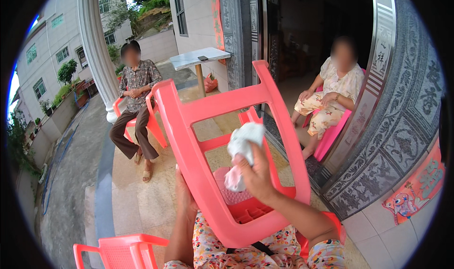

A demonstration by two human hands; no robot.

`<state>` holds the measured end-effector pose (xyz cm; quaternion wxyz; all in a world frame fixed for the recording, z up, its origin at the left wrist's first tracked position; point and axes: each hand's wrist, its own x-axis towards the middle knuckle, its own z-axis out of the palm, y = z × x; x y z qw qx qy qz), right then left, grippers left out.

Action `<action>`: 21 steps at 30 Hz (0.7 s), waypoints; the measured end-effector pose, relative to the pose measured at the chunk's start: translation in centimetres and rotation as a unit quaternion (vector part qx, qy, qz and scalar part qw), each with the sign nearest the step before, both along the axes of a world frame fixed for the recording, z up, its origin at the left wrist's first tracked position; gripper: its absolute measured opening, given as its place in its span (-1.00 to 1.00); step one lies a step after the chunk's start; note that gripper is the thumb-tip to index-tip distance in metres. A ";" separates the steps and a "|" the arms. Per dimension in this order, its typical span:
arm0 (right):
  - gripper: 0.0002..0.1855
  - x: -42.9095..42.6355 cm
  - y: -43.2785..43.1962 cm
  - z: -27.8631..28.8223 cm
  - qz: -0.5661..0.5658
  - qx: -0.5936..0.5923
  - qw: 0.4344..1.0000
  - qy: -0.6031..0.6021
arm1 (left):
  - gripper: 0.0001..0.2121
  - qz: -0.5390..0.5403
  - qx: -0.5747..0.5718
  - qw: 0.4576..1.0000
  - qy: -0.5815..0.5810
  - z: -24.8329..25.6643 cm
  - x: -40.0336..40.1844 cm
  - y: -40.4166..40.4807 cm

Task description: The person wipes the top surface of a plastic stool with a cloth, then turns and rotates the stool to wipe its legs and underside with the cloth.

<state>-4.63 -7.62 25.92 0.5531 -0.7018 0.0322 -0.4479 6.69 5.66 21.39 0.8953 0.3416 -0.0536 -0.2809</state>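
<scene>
A coral-red plastic chair [227,104] is tipped up in front of me, its side frame facing me and two leg ends pointing away. Its lower edge is by my lap. My left hand [186,191] grips the frame's left bar from the outside, its fingers partly hidden behind the plastic. In my right hand [257,173] is a crumpled white cloth [246,139] with a pinkish part hanging below. The cloth appears over the frame's opening; whether it touches the plastic I cannot tell. Through the opening shows a perforated panel [221,176] of the chair.
One person [136,84] sits in a red plastic chair [156,127] at left; another person [337,88] sits in a pink chair [331,137] by the doorway. A small white-topped table [191,58] carries a phone [202,58]. Another red chair [118,253] stands at lower left.
</scene>
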 end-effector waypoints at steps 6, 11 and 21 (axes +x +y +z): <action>-0.64 -0.3 -3.3 3.2 -0.057 -0.044 0.994 -0.085 | -0.57 -0.006 0.002 1.000 -0.009 1.2 2.4 1.3; -0.67 2.9 -3.2 4.0 -0.181 -0.181 0.962 -0.097 | -0.54 0.020 0.023 0.999 -0.032 0.4 2.6 2.3; -0.69 14.5 3.2 6.0 -0.243 -0.481 0.838 -0.083 | -0.51 0.057 0.098 0.993 -0.033 0.6 1.9 2.8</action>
